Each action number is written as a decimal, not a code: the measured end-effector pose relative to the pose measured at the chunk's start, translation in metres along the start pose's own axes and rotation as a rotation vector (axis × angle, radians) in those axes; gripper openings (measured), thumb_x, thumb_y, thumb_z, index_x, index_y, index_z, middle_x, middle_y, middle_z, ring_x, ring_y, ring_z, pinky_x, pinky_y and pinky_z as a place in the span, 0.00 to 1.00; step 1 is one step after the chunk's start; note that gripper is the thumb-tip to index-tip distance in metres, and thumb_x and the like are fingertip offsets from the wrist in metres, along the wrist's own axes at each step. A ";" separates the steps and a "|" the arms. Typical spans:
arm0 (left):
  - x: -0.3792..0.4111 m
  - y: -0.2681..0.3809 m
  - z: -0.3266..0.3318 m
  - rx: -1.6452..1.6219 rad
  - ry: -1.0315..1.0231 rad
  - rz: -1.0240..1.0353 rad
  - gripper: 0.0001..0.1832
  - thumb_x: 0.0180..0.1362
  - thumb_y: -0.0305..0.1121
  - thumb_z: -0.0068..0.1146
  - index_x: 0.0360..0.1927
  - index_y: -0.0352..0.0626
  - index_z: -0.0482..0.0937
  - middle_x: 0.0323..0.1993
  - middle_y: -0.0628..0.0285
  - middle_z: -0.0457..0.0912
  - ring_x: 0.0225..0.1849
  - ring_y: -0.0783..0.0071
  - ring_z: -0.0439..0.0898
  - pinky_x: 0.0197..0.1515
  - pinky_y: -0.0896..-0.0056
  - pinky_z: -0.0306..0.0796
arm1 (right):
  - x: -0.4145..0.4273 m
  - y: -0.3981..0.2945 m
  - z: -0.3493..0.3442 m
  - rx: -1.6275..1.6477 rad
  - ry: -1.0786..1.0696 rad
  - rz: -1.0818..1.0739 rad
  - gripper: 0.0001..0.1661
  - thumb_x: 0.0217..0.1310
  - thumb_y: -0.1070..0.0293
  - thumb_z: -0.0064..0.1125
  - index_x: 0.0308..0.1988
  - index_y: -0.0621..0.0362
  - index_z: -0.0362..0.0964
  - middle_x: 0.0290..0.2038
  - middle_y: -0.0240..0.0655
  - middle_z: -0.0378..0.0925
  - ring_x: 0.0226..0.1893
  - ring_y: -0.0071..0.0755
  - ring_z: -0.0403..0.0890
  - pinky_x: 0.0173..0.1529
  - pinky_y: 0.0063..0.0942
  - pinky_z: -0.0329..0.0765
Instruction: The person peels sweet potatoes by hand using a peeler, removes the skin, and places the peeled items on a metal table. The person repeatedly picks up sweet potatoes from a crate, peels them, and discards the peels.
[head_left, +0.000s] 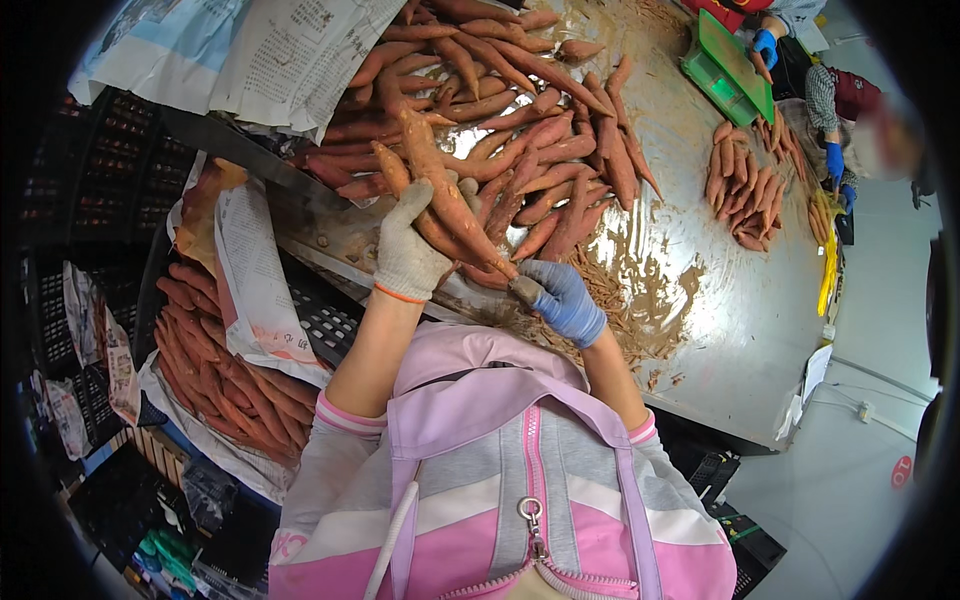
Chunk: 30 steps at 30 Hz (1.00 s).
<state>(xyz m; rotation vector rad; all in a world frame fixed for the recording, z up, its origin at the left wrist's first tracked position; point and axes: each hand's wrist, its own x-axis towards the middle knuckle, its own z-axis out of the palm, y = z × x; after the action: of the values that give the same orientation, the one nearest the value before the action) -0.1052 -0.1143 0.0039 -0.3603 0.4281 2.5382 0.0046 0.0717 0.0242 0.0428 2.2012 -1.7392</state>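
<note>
My left hand (415, 244), in a white knit glove with an orange cuff, is closed around a long sweet potato (448, 199). A second sweet potato (392, 168) lies alongside it, under the same hand. My right hand (562, 300) wears a blue knit glove with greyish fingertips and pinches the thin lower end of the long one. Beyond both hands a heap of reddish sweet potatoes (555, 154) covers part of the metal table (739, 322). Broken root ends (611, 300) and wet soil lie just right of my right hand.
A crate of sweet potatoes (232, 390) lined with newspaper (259, 277) stands at my left. More newspaper (292, 60) lies at the upper left. Across the table are a green scale (727, 71), a smaller sweet potato pile (742, 184) and people in blue gloves (835, 163).
</note>
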 end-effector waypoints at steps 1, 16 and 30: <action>-0.001 0.001 0.000 -0.007 -0.050 0.006 0.24 0.56 0.37 0.55 0.54 0.36 0.67 0.47 0.53 0.75 0.49 0.59 0.76 0.55 0.57 0.71 | 0.000 0.002 -0.001 -0.022 -0.001 0.029 0.18 0.64 0.58 0.52 0.42 0.65 0.74 0.26 0.36 0.74 0.28 0.26 0.71 0.35 0.26 0.71; -0.009 0.013 0.009 0.169 -0.076 0.067 0.27 0.51 0.24 0.52 0.57 0.33 0.64 0.47 0.52 0.73 0.48 0.58 0.77 0.52 0.58 0.74 | 0.075 0.031 -0.031 -0.806 0.538 -0.275 0.15 0.53 0.64 0.62 0.43 0.49 0.76 0.38 0.36 0.74 0.36 0.41 0.78 0.40 0.32 0.75; 0.006 0.011 -0.004 0.880 -0.046 0.090 0.27 0.52 0.33 0.64 0.53 0.32 0.69 0.40 0.57 0.79 0.40 0.69 0.80 0.43 0.72 0.75 | 0.038 -0.046 -0.068 0.588 0.603 -0.318 0.17 0.62 0.60 0.57 0.43 0.62 0.74 0.31 0.29 0.76 0.27 0.19 0.75 0.32 0.15 0.73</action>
<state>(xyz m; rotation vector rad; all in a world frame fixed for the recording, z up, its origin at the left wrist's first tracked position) -0.1150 -0.1219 0.0008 0.0574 1.4711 2.1578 -0.0582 0.1173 0.0702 0.4270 2.0334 -2.8035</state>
